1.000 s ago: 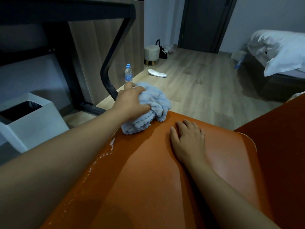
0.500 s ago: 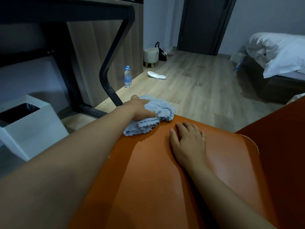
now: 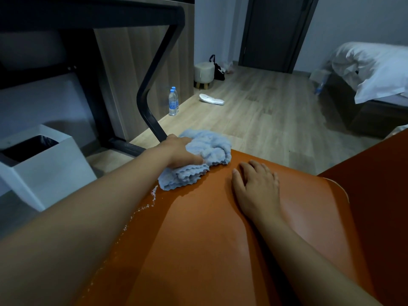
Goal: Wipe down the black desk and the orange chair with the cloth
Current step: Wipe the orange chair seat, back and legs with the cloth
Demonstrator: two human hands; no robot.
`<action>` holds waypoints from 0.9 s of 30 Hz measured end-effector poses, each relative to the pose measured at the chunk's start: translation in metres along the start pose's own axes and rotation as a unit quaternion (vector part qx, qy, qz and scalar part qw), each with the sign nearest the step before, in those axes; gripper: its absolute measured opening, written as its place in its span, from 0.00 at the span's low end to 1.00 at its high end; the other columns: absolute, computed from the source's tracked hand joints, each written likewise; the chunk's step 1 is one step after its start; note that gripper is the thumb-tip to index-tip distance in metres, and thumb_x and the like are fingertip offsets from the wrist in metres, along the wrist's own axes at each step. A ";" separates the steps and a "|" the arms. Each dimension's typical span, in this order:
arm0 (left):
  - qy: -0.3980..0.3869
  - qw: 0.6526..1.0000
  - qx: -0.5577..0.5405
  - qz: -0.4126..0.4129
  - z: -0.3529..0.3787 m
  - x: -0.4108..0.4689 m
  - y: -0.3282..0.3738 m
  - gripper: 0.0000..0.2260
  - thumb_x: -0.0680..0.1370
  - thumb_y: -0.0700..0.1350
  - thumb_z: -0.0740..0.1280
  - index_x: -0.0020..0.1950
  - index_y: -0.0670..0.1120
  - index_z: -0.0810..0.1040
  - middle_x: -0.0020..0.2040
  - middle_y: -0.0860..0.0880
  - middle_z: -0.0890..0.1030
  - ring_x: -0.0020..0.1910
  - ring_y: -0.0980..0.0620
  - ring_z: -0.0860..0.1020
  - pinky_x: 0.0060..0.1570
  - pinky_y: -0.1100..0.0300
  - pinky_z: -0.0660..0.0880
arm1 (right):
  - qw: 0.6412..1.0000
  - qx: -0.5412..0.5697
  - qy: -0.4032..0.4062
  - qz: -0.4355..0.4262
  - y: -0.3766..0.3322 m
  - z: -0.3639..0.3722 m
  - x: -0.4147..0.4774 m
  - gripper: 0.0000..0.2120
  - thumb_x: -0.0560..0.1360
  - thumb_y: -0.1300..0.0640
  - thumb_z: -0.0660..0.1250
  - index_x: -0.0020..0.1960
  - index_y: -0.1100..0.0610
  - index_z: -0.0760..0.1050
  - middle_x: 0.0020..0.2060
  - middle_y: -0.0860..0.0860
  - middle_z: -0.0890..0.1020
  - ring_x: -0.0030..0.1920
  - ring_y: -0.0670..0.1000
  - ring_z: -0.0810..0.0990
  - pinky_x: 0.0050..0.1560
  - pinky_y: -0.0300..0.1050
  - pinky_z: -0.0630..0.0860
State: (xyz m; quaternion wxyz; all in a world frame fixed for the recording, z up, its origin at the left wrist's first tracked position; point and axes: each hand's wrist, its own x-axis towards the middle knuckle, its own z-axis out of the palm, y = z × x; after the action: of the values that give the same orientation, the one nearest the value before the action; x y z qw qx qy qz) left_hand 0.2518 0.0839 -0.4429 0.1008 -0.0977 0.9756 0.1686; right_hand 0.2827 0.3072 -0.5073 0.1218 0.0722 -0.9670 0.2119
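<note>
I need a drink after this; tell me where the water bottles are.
The water bottles stand on the wood floor at upper left of centre, just right of the black desk leg, near the small stool.

Dim room, cool bluish cast, no direct light src in view. Soft sheen on the chair seat, brightest by the right arm; small glints along its wet left edge. Deep shadow under the counter. Wide-angle bends the edges; near left forearm looms big, slightly soft.
</note>
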 end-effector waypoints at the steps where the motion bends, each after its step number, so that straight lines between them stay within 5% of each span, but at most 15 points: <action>1: -0.003 1.000 0.000 -0.003 0.000 -0.002 -0.003 0.43 0.68 0.69 0.67 0.77 0.54 0.56 0.73 0.45 0.59 0.70 0.42 0.65 0.62 0.50 0.68 | 1.000 0.000 0.000 0.000 0.000 0.000 0.000 0.23 0.79 0.41 0.53 0.68 0.49 0.72 0.72 0.50 0.69 0.74 0.54 0.62 0.75 0.59 0.52; 15: -0.002 1.000 -0.029 -0.001 0.008 -0.047 -0.036 0.41 0.66 0.69 0.68 0.75 0.55 0.61 0.69 0.48 0.70 0.64 0.47 0.71 0.52 0.57 0.67 | 1.000 -0.002 0.007 -0.004 -0.001 0.000 0.000 0.21 0.80 0.42 0.53 0.67 0.50 0.73 0.70 0.51 0.71 0.73 0.55 0.63 0.74 0.60 0.54; 27: -0.008 0.999 -0.042 0.003 0.011 -0.092 -0.060 0.40 0.67 0.67 0.69 0.75 0.56 0.61 0.71 0.49 0.68 0.66 0.49 0.69 0.54 0.59 0.65 | 1.000 -0.015 0.000 -0.007 -0.002 -0.002 0.000 0.23 0.80 0.42 0.52 0.67 0.51 0.72 0.70 0.52 0.71 0.73 0.55 0.64 0.74 0.61 0.55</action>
State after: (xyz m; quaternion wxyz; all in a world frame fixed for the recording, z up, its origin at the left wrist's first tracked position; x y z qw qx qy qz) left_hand 0.3551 0.0467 -0.4501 0.1042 -0.0980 0.9671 0.2105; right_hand 0.2833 0.3066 -0.5044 0.1248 0.0774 -0.9695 0.1964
